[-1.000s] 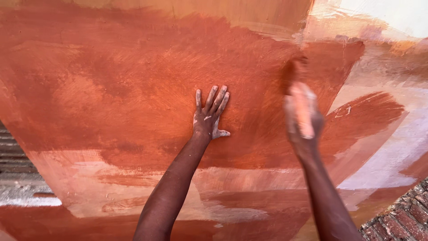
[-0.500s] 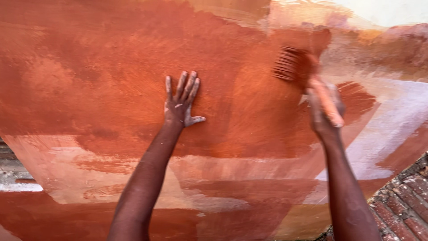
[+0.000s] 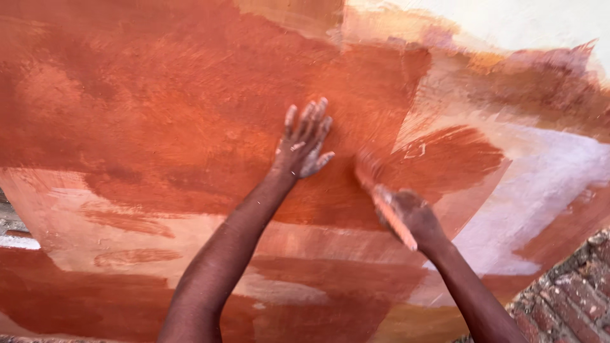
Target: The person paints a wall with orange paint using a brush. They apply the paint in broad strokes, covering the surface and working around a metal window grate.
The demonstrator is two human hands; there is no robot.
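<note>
One paintbrush, blurred, bristles against the wall just right of centre, its paint-coated handle running down-right into the right hand; right fingers wrapped round that handle, brush head sticking out up-left past the knuckles; one left hand flat on the wall, fingers spread wide and pointing up, thumb out to the right, holding nothing, paint flecks on the fingers; brush head sits just right of and slightly below the left thumb, close but apart; two bare forearms rising from the bottom edge; wall mostly covered in wet red-brown paint, pale unpainted patches at right and lower left; one strip of brick paving in the bottom right corner; versus half a second ago the brush has dropped from high at the right to lower and nearer the left hand; left hand remains planted on the wall.
</note>
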